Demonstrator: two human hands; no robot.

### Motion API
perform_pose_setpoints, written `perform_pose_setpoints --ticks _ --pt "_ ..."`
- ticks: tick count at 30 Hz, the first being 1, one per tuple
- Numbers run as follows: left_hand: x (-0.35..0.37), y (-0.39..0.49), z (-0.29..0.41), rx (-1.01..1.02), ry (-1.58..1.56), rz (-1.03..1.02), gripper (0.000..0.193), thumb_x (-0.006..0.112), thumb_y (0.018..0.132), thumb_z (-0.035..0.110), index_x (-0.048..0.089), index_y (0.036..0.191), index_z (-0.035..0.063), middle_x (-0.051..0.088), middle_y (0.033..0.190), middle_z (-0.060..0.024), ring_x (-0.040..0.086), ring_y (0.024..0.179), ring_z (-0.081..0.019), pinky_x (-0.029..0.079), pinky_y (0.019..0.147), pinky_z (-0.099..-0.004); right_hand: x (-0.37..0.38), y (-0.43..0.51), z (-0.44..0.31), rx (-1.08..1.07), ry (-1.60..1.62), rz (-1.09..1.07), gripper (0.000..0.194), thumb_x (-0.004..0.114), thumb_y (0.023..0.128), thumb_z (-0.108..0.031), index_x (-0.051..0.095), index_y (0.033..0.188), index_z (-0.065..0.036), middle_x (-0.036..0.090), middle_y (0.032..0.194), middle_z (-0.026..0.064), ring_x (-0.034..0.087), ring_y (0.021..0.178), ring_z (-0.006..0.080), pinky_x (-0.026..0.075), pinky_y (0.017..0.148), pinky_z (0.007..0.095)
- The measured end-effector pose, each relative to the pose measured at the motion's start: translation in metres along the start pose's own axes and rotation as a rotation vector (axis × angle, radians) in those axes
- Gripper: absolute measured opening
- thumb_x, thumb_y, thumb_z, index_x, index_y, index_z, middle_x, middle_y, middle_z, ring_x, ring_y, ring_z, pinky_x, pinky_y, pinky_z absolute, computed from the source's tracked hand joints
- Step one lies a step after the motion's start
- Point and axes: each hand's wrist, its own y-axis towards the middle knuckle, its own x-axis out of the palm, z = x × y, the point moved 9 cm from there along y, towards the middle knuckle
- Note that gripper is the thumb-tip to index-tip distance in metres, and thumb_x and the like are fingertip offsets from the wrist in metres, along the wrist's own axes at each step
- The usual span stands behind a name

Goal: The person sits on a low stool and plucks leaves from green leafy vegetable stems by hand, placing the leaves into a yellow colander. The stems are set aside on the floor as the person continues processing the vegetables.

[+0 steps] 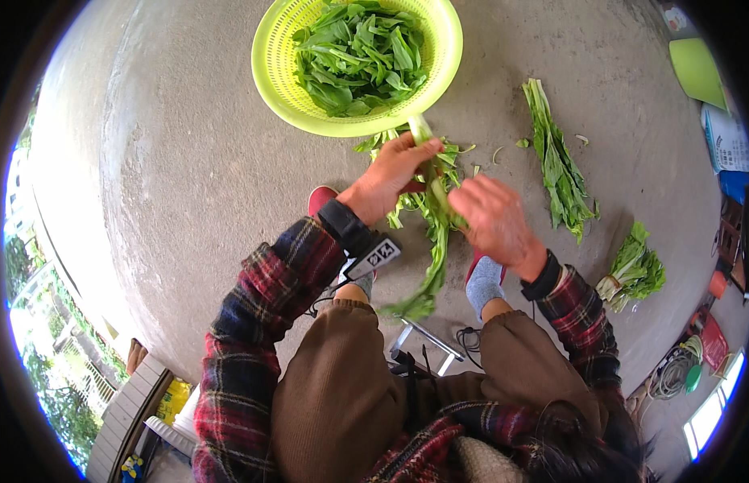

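A long, leafy green vegetable stalk (437,238) hangs from my left hand (391,175), its pale cut end pointing up towards the basket. My left thumb and fingers are closed around its upper part. My right hand (495,220), blurred, has its fingers curled against the right side of the stalk; whether they pinch it is unclear. A heap of leafy trimmings (398,211) lies on the floor beneath, partly hidden by my hands. Just beyond stands a yellow-green plastic colander basket (338,127), holding many torn green leaves (359,60).
On the concrete floor (193,151) to the right lie a long bunch of leafy stalks (556,157) and a smaller tied bunch (634,268). Small scraps lie between. My shoes and a metal-legged stool (432,338) are below. A coiled hose (673,371) sits at the right edge.
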Motion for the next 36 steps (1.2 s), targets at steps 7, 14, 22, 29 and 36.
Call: perform_pose_setpoints --ticks 7,14,22,29,36 --pt "0.017 -0.005 -0.003 -0.017 0.123 -0.100 0.042 0.048 0.095 0.048 0.054 0.123 0.0157 0.057 0.101 0.0038 0.057 0.084 -0.0090 0.048 0.071 -0.0252 0.000 0.002 0.064 0.498 0.597 0.230 0.033 0.066 0.088 -0.022 0.062 0.109 0.002 0.067 0.088 0.0126 0.062 0.080 0.0137 0.048 0.071 0.0285" --pt "0.027 -0.009 -0.002 0.004 0.154 -0.131 0.051 0.048 0.094 0.050 0.047 0.130 0.0147 0.055 0.110 0.0029 0.055 0.088 -0.0087 0.048 0.072 -0.0254 0.017 0.004 0.077 0.497 0.588 0.084 0.037 0.068 0.083 -0.023 0.060 0.106 0.005 0.066 0.078 0.0170 0.062 0.071 0.0200 0.048 0.067 0.0334" --pt "0.015 0.002 0.016 0.321 0.446 -0.029 0.030 0.061 0.093 0.025 0.059 0.105 -0.0024 0.061 0.089 -0.0013 0.057 0.076 -0.0056 0.050 0.067 -0.0203 0.018 0.007 0.066 0.405 0.255 -0.053 0.031 0.065 0.083 -0.023 0.057 0.096 0.004 0.061 0.084 0.0240 0.058 0.079 0.0428 0.045 0.067 0.0464" --pt "0.015 -0.006 0.022 0.306 0.461 -0.046 0.036 0.062 0.092 0.034 0.062 0.097 -0.0015 0.060 0.084 0.0003 0.057 0.076 -0.0050 0.051 0.065 -0.0218 0.014 0.011 0.055 0.279 0.355 -0.037 0.025 0.064 0.083 -0.015 0.055 0.097 0.004 0.061 0.090 0.0230 0.057 0.085 0.0433 0.045 0.070 0.0462" --pt "0.009 -0.022 0.021 0.183 0.154 -0.142 0.029 0.063 0.091 0.034 0.065 0.098 0.0054 0.060 0.084 0.0019 0.059 0.073 -0.0069 0.052 0.067 -0.0229 -0.003 0.020 0.023 0.004 0.162 -0.036 0.021 0.063 0.076 -0.007 0.053 0.092 0.001 0.056 0.088 0.0170 0.055 0.082 0.0406 0.046 0.070 0.0441"
